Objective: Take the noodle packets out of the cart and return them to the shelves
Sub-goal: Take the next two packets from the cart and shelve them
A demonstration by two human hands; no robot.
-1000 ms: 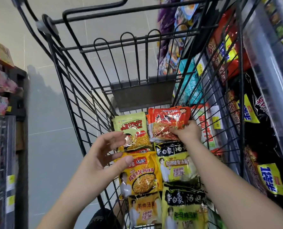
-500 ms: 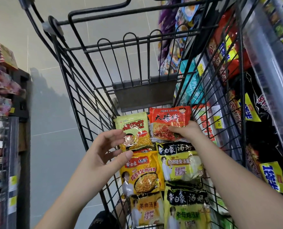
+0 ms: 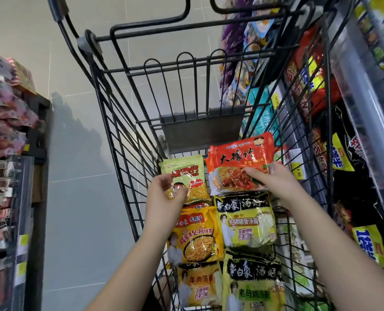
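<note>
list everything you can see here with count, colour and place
black wire shopping cart: 1, black, centre
red noodle packet: 1, red-orange, far right of cart, raised in right hand
pale green noodle packet: 1, green-yellow, far left of cart
orange-yellow noodle packets: 2, left column
yellow-and-black noodle packets: 2, right column
stocked shelves: both sides
grey tiled floor: left
left hand: 1, fingers on the green packet
right hand: 1, gripping the red packet

You hold a red-orange plastic noodle packet (image 3: 240, 162) lettered in black, its picture showing red sauce over pale noodles. You touch a pale green packet (image 3: 185, 176) with red lettering and yellow noodles. Below lie an orange-yellow packet (image 3: 196, 237) and yellow-green, black-banded packets (image 3: 247, 223) in the black wire cart (image 3: 123, 122).
</note>
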